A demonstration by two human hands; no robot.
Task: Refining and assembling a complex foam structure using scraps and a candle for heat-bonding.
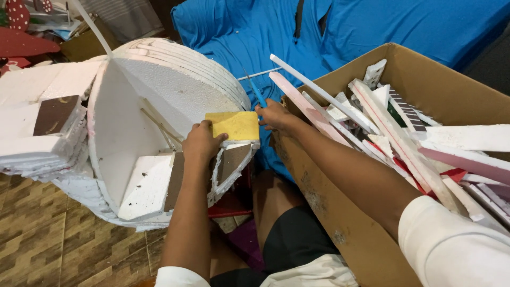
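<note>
The left hand (201, 141) presses flat on a yellow sponge-like foam block (234, 125), fingers curled over its near left edge, holding it against the rim of a big round white polystyrene disc (159, 90) that leans left of the person's knees. The right hand (273, 114), just right of the block, is closed around a blue-handled craft knife (257, 93) pointing away. A cardboard box (340, 212) filled with foam offcuts (414, 138) stands to the right; blue cloth (239, 32) lies beyond.
</note>
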